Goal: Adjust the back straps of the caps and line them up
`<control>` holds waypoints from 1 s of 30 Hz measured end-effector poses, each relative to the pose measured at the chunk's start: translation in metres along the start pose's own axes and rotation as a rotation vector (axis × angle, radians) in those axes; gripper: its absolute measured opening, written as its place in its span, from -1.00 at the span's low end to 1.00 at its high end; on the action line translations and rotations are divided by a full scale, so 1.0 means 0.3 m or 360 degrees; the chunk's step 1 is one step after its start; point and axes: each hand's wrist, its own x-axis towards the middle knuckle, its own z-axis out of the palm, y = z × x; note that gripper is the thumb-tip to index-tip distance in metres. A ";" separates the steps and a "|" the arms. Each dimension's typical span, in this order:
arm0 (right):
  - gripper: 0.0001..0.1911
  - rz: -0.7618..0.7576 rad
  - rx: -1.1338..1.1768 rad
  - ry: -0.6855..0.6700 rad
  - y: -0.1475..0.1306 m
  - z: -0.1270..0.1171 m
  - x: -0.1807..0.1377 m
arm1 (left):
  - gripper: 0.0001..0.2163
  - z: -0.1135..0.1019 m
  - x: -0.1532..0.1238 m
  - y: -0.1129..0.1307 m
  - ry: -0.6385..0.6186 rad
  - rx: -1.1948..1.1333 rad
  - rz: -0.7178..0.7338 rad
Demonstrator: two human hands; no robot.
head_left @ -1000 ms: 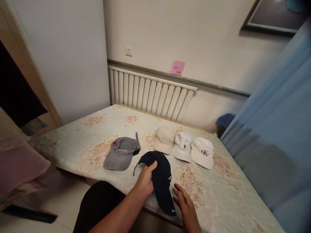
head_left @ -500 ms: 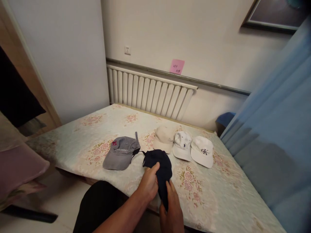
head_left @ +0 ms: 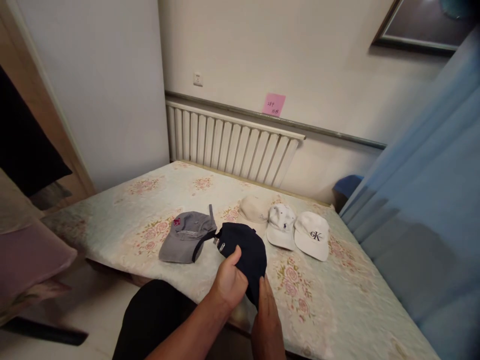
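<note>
A dark navy baseball cap (head_left: 245, 246) is held above the near edge of the bed, its strap and metal buckle pointing left. My left hand (head_left: 229, 280) grips it with the thumb on top. My right hand (head_left: 267, 315) is at the cap's right lower side, fingers together against it; the brim is mostly hidden between the hands. A grey cap (head_left: 183, 240) with a red patch lies to the left. Behind and to the right lie a beige cap (head_left: 252, 207), a white cap with a small dark emblem (head_left: 280, 230) and a white cap with black letters (head_left: 311, 235).
The caps lie on a bed with a floral cover (head_left: 360, 300). A white radiator (head_left: 232, 142) runs along the wall behind it, below a pink note (head_left: 274, 104). A blue curtain (head_left: 423, 190) hangs at the right; a pink draped cloth (head_left: 33, 245) is at the left.
The navy cap has tilted and risen slightly, so its strap and buckle now show and it covers more of the beige cap. Both hands stay on it; the other caps have not moved.
</note>
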 end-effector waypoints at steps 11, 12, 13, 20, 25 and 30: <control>-0.23 -0.0060 -0.0128 0.0058 -0.015 -0.016 0.014 | -0.62 -0.019 0.006 0.018 -0.0115 -0.0125 -0.0035; -0.23 -0.0027 -0.0092 0.0039 -0.019 -0.018 0.013 | -0.62 -0.021 0.008 0.014 -0.0111 -0.0131 -0.0029; -0.22 0.0007 -0.0055 0.0005 -0.024 -0.023 0.015 | -0.62 -0.022 0.009 0.009 -0.0117 -0.0129 -0.0033; -0.29 0.0134 0.0093 -0.0121 -0.084 -0.076 0.093 | -0.60 -0.026 0.001 -0.024 -0.0225 -0.0030 -0.0151; -0.30 0.0103 0.0061 -0.0085 -0.082 -0.069 0.119 | -0.62 -0.027 -0.006 -0.049 -0.0309 -0.0018 -0.0225; -0.30 0.0035 -0.0019 0.0035 -0.055 -0.027 0.106 | -0.65 -0.015 0.003 -0.035 -0.0334 -0.0090 -0.0184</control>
